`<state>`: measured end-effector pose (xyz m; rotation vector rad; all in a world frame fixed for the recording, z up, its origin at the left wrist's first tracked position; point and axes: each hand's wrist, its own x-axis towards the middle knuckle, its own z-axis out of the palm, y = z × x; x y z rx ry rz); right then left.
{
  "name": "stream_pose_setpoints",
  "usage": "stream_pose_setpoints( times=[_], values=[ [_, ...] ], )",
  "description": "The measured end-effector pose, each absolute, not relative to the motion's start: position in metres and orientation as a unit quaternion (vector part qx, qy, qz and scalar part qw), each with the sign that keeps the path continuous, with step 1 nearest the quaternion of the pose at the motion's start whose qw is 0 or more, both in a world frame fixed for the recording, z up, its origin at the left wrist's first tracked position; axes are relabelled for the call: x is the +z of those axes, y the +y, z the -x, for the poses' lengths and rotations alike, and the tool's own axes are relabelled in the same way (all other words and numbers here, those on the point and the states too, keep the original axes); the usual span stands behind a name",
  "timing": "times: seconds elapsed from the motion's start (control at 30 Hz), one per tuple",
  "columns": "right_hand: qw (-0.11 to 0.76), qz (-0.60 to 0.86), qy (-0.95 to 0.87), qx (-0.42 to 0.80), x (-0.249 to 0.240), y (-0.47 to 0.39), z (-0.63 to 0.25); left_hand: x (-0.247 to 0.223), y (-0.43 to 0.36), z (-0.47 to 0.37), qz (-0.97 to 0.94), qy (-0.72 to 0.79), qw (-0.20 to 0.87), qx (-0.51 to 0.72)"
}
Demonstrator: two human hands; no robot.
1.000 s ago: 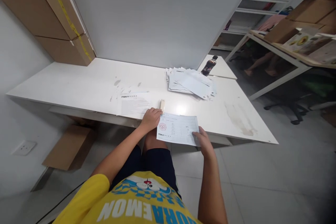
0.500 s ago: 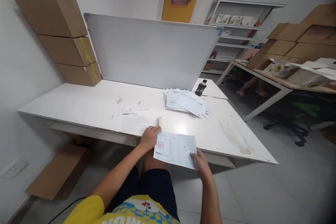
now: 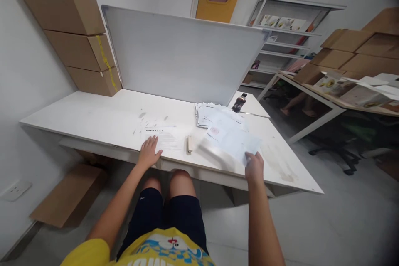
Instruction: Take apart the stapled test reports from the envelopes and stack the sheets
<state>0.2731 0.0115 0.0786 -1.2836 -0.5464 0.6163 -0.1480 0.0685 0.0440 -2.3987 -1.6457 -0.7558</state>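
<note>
My right hand (image 3: pixel 254 167) grips the near right corner of a printed sheet of paper (image 3: pixel 233 139) with a red stamp; the sheet is tilted above the table, partly in front of the paper stack (image 3: pixel 215 112). Flat on another printed sheet (image 3: pixel 166 140) lies my left hand (image 3: pixel 149 152), fingers spread, at the table's front edge. Between the two hands a small cream stapler (image 3: pixel 189 144) stands on the table, touched by neither.
A dark drink bottle (image 3: pixel 239 103) stands behind the stack. The whiteboard (image 3: pixel 183 58) leans along the back of the white table (image 3: pixel 102 112). Cardboard boxes (image 3: pixel 93 54) are piled at the left corner. Another table with boxes (image 3: pixel 339 54) is at right, a person's legs (image 3: pixel 299 106) beneath it.
My right hand has carried the stamped sheet right and forward, towards the stack. My left hand has left the stamped sheet and stapler and moved left onto the other sheet.
</note>
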Motion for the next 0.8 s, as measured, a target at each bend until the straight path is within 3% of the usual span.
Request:
stream_pose_setpoints(
  times=[0.1,0.23,0.47,0.67,0.8],
  values=[
    [0.697,0.638,-0.254,0.206,0.091,0.083,-0.291,0.041,0.063,0.160,0.848,-0.489,0.084,-0.187],
    [0.661,0.689,-0.250,0.161,0.094,0.146,-0.302,0.033,0.032,0.164,0.843,-0.486,0.116,-0.198],
    [0.591,0.754,-0.280,0.059,0.051,0.118,-0.285,0.054,0.012,0.172,0.819,-0.512,0.138,-0.222],
    [0.609,0.690,-0.345,0.185,0.033,0.031,-0.253,0.078,-0.013,0.164,0.828,-0.447,0.181,-0.286],
    [0.568,0.601,-0.362,0.431,0.047,-0.038,-0.199,0.073,-0.038,0.130,0.840,-0.417,0.159,-0.308]
  ],
)
